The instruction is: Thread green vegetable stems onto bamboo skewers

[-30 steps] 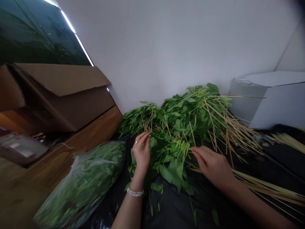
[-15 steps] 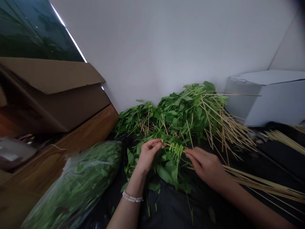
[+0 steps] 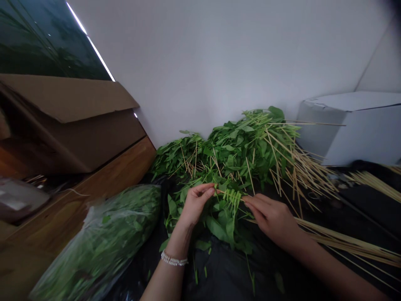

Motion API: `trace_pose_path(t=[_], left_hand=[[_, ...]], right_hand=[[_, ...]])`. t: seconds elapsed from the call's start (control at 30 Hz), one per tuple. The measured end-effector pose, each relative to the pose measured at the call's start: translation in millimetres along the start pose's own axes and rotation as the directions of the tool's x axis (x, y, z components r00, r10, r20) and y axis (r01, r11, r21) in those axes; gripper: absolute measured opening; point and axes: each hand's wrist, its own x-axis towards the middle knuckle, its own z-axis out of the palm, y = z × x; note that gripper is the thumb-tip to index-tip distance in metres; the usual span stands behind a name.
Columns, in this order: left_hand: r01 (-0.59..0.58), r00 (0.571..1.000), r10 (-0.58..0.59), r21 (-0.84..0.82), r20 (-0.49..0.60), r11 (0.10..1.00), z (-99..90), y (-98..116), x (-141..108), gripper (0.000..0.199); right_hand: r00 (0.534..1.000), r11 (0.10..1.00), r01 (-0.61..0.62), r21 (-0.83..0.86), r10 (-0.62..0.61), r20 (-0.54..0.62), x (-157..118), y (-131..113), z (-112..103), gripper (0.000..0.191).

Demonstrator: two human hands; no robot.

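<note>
My right hand [image 3: 273,215] is closed in a pinch on a thin wooden skewer [image 3: 221,191], which points left. Several light green stems [image 3: 232,197] sit side by side along the skewer, with their leaves [image 3: 224,228] hanging below. At the skewer's left end, my left hand [image 3: 196,201] pinches a small green stem [image 3: 216,186] between thumb and forefinger. Whether the skewer's tip passes through that stem is too small to tell. Loose greens lie under and behind both hands.
Behind my hands are heaps of skewered greens [image 3: 238,142], with bare skewer ends fanning right. A clear bag of leaves [image 3: 125,225] lies left, near a cardboard box [image 3: 94,138]. Loose skewers [image 3: 344,242] and a white box [image 3: 369,129] are at right. Black plastic [image 3: 225,276] covers the surface.
Both hands keep nearly the same pose and hold. The whole view has shifted very slightly; the stems on the skewer look unchanged.
</note>
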Motion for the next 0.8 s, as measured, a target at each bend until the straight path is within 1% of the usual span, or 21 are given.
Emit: trace_pose_path(t=[0.3,0.4,0.5,0.6,0.73,0.8], left_hand=[[-0.035,0.995,0.023,0.125,0.095,0.992,-6.0,-0.5,1.7,0.03],[-0.042,0.994,0.028,0.129,0.109,0.991,-4.1,0.6,1.3,0.031],[-0.033,0.993,0.021,0.103,0.114,0.994,-2.3,2.6,0.4,0.035],[0.004,0.993,-0.01,0.05,0.12,0.999,-2.3,3.0,-0.1,0.036],[0.112,0.988,-0.109,-0.022,0.11,0.993,-4.1,1.7,-0.7,0.032],[0.158,0.98,-0.15,-0.052,0.127,0.986,-4.9,2.0,-1.2,0.031]], right_hand=[[0.999,1.0,0.01,0.014,-0.01,0.048,-2.2,2.5,3.1,0.025],[0.999,0.999,0.004,0.033,-0.006,0.051,-1.9,2.9,3.8,0.024],[0.999,0.999,-0.008,0.034,0.007,0.034,-0.9,2.6,3.1,0.024],[1.0,0.999,-0.01,0.033,0.009,0.008,-0.4,2.1,2.4,0.024],[1.0,1.0,0.006,0.028,-0.006,0.008,-0.9,2.1,2.7,0.024],[1.0,0.999,0.014,0.038,-0.015,0.022,-1.4,2.1,2.9,0.023]])
